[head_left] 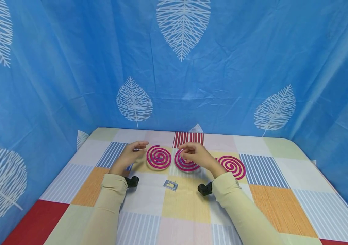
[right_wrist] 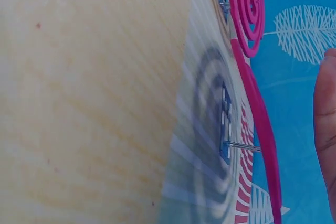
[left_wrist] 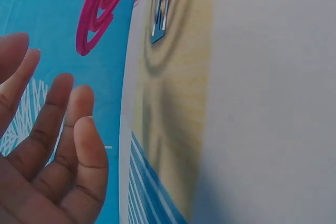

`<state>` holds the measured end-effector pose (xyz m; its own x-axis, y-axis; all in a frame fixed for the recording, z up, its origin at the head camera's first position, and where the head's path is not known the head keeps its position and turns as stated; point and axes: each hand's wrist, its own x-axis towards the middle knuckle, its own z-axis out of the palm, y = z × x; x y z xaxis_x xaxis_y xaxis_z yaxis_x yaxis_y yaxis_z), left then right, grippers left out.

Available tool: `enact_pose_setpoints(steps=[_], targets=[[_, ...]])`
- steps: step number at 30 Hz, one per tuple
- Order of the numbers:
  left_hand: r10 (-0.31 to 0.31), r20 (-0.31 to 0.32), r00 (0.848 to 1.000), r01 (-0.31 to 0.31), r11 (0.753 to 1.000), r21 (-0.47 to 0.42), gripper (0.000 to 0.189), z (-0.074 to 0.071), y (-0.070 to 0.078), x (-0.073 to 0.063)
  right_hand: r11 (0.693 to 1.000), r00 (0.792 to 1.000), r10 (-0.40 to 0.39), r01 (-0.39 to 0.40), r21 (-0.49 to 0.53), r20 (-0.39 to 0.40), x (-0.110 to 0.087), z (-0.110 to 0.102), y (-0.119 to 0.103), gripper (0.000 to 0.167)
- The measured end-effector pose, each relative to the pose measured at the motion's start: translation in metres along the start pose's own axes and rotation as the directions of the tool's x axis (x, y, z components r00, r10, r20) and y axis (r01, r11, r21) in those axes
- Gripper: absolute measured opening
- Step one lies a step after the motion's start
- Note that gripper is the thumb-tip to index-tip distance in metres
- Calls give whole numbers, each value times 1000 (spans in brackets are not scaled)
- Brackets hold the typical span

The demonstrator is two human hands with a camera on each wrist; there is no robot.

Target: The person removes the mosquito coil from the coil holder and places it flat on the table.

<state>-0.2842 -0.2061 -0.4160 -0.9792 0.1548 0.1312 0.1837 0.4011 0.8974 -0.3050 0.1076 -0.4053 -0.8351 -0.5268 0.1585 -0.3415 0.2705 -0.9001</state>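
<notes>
Three pink spiral mosquito coils lie in a row in the head view, with small metal stands visible under the left and middle ones. My left hand is beside the left coil, fingers loosely bent and holding nothing. Over the middle coil hovers my right hand, its fingers loosely bent, nothing visibly held. In the right wrist view that coil rests raised on its stand's upright prong, apart from my thumb. Past the right wrist sits the right coil, partly hidden by the forearm.
A bare metal coil stand lies flat on the patchwork tablecloth, in front of the row and between my forearms. Blue curtain with white leaf prints closes off the back and both sides of the table.
</notes>
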Motion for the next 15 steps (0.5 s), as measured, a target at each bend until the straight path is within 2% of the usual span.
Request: enact_pose_setpoints(steps=[2,5,15], targets=[[-70,19,997,70,997,14,40,2,1,1,1000,1000,3,-3,6,-1,1,2,1,34],[-135,36,990,134,990,37,40,7,1,2,1000,1000,12,-11,14,-3,3,4,3,34],[-154,52,987,151,987,60,40,11,0,4,999,999,36,-36,-9,-24,6,11,2,32]])
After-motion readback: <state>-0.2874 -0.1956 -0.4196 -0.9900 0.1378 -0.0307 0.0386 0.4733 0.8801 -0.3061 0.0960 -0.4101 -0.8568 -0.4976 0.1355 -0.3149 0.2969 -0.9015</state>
